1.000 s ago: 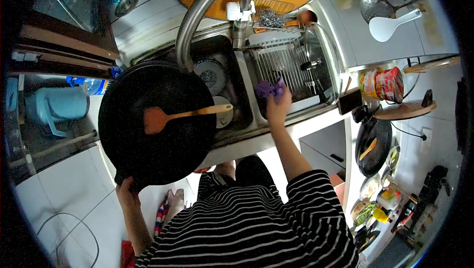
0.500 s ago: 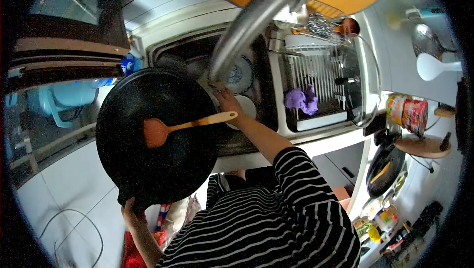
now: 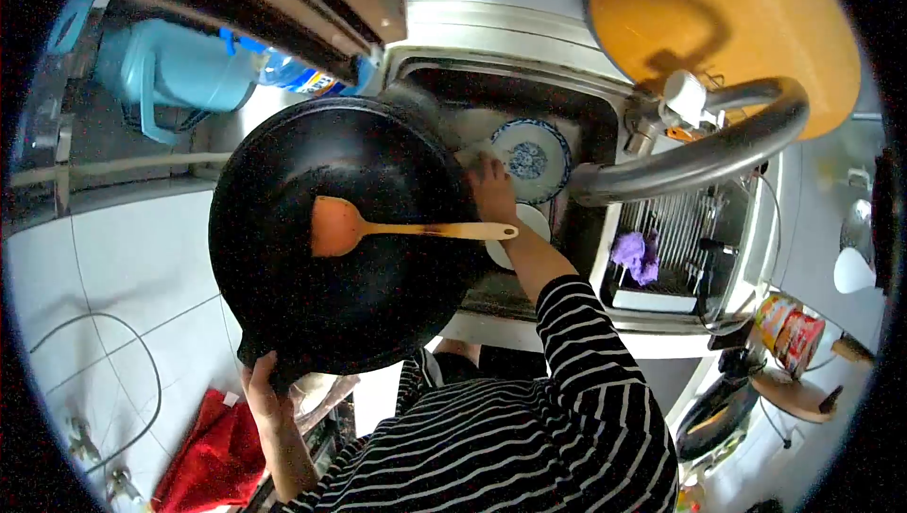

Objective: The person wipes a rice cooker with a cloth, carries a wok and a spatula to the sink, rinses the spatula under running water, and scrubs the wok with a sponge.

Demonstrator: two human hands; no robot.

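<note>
My left hand [image 3: 267,390] is wrapped round the handle at the lower left of a large black wok [image 3: 397,305]. Across the wok lies a spatula [image 3: 336,227] with an orange head and a wooden handle that reaches over the rim. My right hand [image 3: 492,194] is over the left sink basin [image 3: 586,126], close to the wok's right edge. Its fingers look bent, and what they hold, if anything, is hard to make out. Beside that hand sit a blue-patterned plate [image 3: 531,161] and a white dish [image 3: 526,226]. A purple cloth [image 3: 637,257] rests on the rack in the right basin.
The curved faucet [image 3: 699,159] extends over the sinks. A round wooden board [image 3: 727,22] leans behind. Left of the wok are a light blue jug [image 3: 179,74] and a bottle [image 3: 298,72]. Red cloth [image 3: 213,452] lies low at the left; a glass lid [image 3: 756,248] stands at the right.
The purple cloth was let go on the rack, and my right hand moved left into the left basin beside the wok. The view has turned left, and the faucet now points left over the sink.
</note>
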